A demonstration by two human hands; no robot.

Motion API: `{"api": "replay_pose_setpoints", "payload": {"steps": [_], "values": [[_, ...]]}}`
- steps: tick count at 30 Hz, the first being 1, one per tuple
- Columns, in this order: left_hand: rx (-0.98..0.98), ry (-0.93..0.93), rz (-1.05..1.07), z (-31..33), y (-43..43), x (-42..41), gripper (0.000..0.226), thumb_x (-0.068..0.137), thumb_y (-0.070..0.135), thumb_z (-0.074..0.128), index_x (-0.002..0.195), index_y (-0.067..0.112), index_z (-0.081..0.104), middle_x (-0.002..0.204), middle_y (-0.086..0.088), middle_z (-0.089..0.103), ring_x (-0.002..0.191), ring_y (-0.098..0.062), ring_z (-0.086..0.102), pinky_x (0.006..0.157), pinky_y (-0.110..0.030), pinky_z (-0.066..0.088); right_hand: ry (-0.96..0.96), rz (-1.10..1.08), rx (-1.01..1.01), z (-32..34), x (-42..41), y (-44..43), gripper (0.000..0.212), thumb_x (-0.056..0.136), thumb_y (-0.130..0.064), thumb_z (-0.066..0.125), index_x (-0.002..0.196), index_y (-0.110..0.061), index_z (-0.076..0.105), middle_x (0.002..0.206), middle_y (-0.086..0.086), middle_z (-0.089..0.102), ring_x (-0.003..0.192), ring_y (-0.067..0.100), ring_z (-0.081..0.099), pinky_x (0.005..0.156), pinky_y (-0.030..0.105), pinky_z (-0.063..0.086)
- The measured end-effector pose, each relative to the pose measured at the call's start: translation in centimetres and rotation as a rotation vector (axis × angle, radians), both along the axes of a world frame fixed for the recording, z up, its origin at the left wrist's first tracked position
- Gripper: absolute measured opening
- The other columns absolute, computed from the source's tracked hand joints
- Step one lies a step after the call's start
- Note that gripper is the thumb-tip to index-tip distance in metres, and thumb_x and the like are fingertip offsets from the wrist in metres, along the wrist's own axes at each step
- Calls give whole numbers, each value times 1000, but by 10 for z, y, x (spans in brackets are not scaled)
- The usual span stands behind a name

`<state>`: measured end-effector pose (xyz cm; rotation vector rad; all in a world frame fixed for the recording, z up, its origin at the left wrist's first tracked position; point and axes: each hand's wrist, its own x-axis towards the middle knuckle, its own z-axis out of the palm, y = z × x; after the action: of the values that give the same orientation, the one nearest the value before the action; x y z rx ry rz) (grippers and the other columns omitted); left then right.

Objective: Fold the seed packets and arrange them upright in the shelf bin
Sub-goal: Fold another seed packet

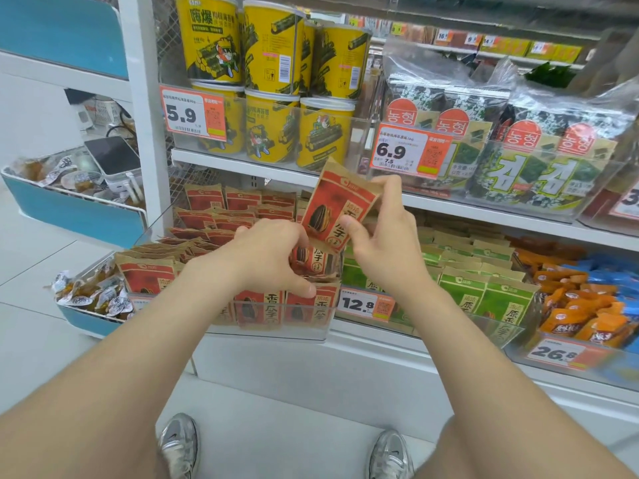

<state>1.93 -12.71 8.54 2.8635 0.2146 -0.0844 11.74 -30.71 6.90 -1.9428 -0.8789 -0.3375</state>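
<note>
A red and brown sunflower seed packet (337,203) is held tilted above the clear shelf bin (276,328); my right hand (382,233) pinches its right side, thumb on the front and fingers over the top corner. My left hand (273,255) reaches into the bin and grips another red seed packet (313,261) lying among the others. Several red packets (259,305) stand upright along the bin's front wall, and more rows fill the bin behind my left hand.
Green seed packets (480,292) fill the neighbouring bin on the right, with orange snack bags (581,316) beyond. Yellow seaweed cans (273,81) and seaweed packs (518,157) sit on the shelf above. A blue basket of small snacks (93,295) stands at the left.
</note>
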Motion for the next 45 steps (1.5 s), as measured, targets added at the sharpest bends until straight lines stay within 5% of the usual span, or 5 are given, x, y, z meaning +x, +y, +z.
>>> {"api": "replay_pose_setpoints", "payload": {"steps": [7, 21, 34, 40, 45], "values": [[45, 136, -111, -26, 17, 37, 73, 82, 75, 70, 139, 29, 67, 132, 6, 68, 127, -24, 57, 112, -51, 45, -35, 42, -244, -15, 22, 14, 33, 101, -21, 71, 114, -29, 42, 82, -1, 71, 69, 14, 61, 66, 39, 48], [-40, 235, 29, -46, 16, 60, 58, 107, 57, 54, 153, 24, 50, 149, -13, 53, 146, -38, 32, 118, -58, 26, 75, -70, -872, -17, 48, 61, 49, 98, -22, 46, 133, -47, 69, 136, 4, 68, 135, 38, 37, 108, 54, 21], [-115, 52, 39, -37, 27, 57, 70, 78, 69, 84, 127, 22, 66, 89, 10, 57, 93, -20, 56, 94, -48, 56, 179, -117, -919, -9, 53, 79, 57, 94, -22, 45, 146, -38, 61, 145, 12, 61, 143, 39, 38, 116, 57, 16], [-13, -92, -17, -39, 29, 51, 91, 69, 81, 77, 138, 30, 48, 130, 9, 50, 128, -23, 37, 110, -52, 35, 245, -94, -980, -4, 59, 74, 42, 97, -43, 38, 82, -20, 69, 109, 13, 66, 126, 36, 45, 119, 65, 13], [34, 86, -104, -49, 28, 53, 64, 87, 81, 57, 118, 27, 71, 110, 4, 64, 129, -25, 38, 116, -60, 19, 86, -144, -644, -9, 59, 75, 29, 97, -37, 52, 91, -21, 75, 92, -2, 72, 104, 30, 62, 109, 57, 40]]}}
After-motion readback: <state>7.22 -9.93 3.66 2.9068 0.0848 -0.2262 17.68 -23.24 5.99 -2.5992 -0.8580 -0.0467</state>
